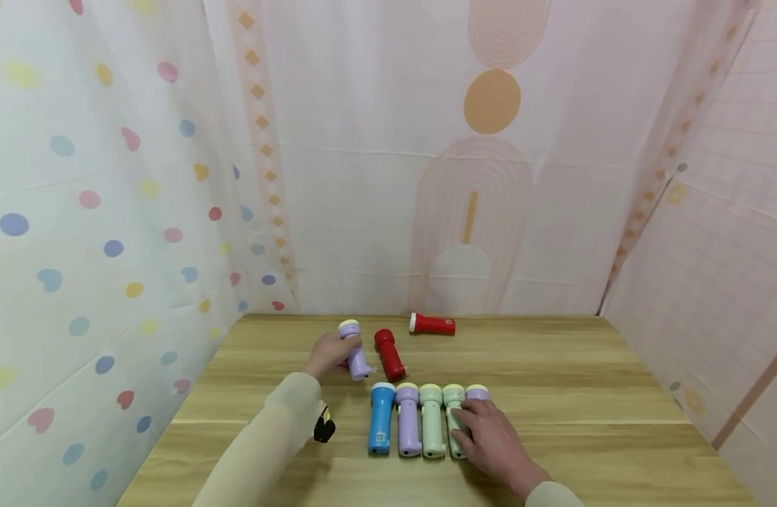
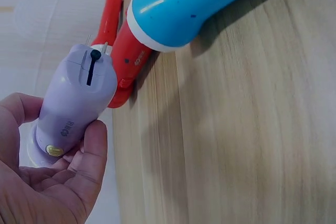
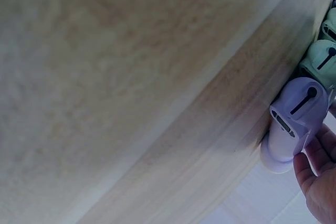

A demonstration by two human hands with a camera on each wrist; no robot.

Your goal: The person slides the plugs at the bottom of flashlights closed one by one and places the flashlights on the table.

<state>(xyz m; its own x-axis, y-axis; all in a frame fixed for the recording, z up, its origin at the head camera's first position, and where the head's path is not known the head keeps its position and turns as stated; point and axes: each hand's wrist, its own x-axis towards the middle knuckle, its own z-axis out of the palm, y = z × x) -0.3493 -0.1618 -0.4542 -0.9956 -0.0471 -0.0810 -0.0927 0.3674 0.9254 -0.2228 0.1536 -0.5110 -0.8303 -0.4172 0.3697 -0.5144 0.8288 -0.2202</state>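
Note:
My left hand (image 1: 327,354) grips a purple flashlight (image 2: 71,100) around its body, at the far left of the table. Small metal prongs stick out of the flashlight's end in the left wrist view. My right hand (image 1: 494,442) rests over the right end of a row of flashlights, its fingers against the purple flashlight (image 3: 302,103) there and overlapping the green flashlight (image 1: 454,396) beside it. Leftward in the row lie another green flashlight (image 1: 432,422), a purple flashlight (image 1: 408,422) and a blue flashlight (image 1: 381,421), side by side with heads pointing away.
A red flashlight (image 1: 389,355) lies slantwise just right of my left hand. Farther back, a red flashlight with a white head (image 1: 434,324) lies sideways near the rear edge of the wooden table (image 1: 585,394). Patterned curtains (image 1: 363,176) hang behind and at both sides.

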